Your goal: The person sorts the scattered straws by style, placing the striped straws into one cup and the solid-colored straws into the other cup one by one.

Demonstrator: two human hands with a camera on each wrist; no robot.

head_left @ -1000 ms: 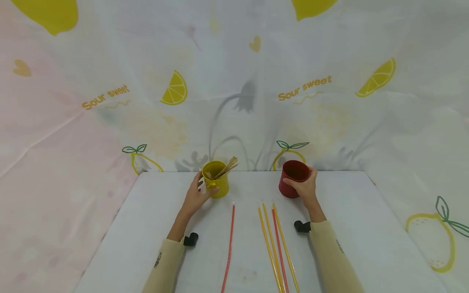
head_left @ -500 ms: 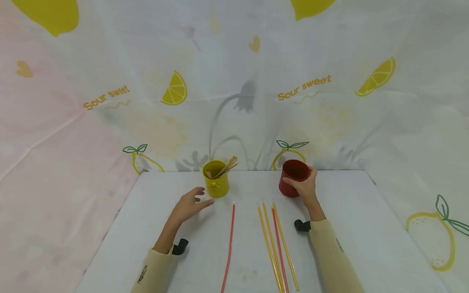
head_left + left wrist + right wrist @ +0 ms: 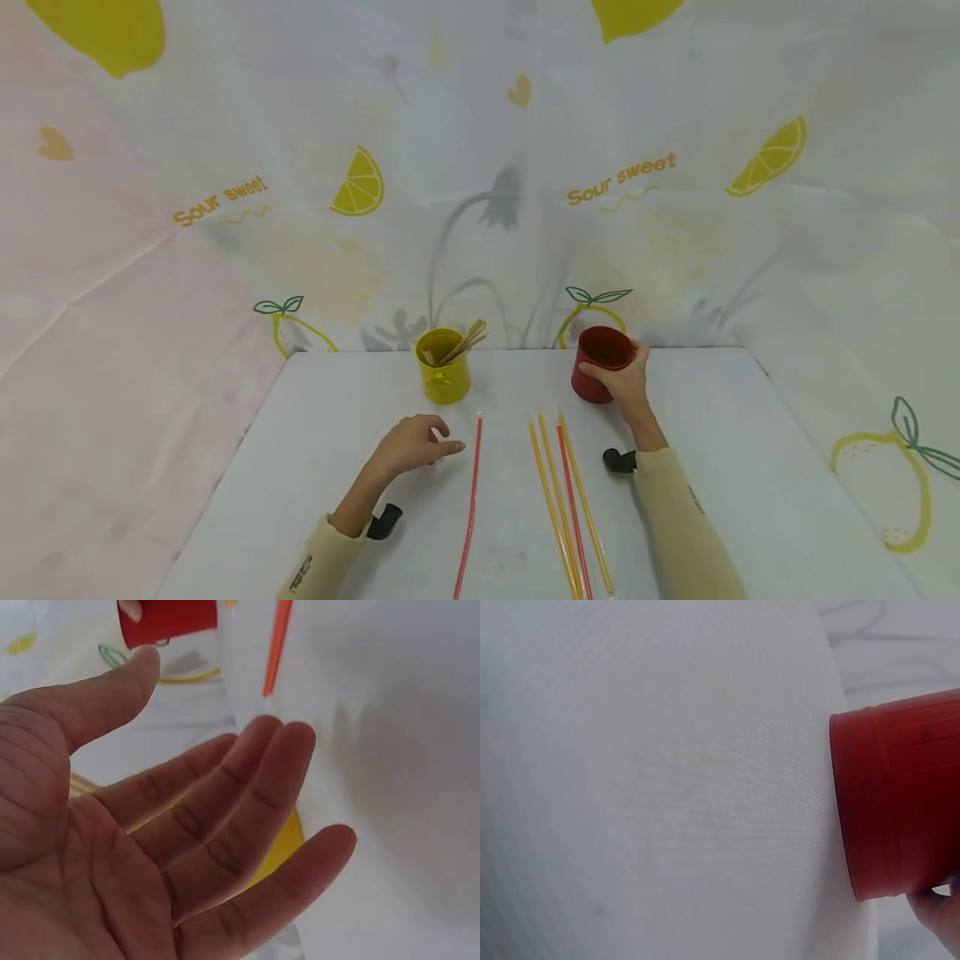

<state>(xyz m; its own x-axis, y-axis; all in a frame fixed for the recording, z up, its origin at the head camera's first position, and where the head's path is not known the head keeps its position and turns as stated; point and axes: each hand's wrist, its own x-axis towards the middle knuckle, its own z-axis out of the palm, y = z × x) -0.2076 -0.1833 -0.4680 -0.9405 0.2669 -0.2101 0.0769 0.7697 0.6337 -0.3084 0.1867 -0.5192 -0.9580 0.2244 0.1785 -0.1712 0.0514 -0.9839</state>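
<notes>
My right hand (image 3: pixel 627 385) grips a red metal bucket (image 3: pixel 592 382) that stands at the back right of the table, thumb across its front. In the right wrist view the red bucket (image 3: pixel 900 799) shows its side and base edge. My left hand (image 3: pixel 412 443) hovers over the table with nothing in it, its fingers loosely bent in the left wrist view. Just to its right lies a single red straw-like stick in a clear wrapper (image 3: pixel 473 492). Behind that hand stands a yellow metal bucket (image 3: pixel 447 385) with several thin tan sticks (image 3: pixel 467 343) leaning out of it.
Several wrapped sticks, yellow ones (image 3: pixel 551 492) and a red one (image 3: pixel 572 500), lie side by side at the middle right of the white table (image 3: pixel 315 400). A lemon-print cloth (image 3: pixel 480 275) hangs behind the back edge.
My left hand has let go of the yellow bucket, drawn back toward me, then moved right toward the single red stick. My right hand stays on the red bucket.
</notes>
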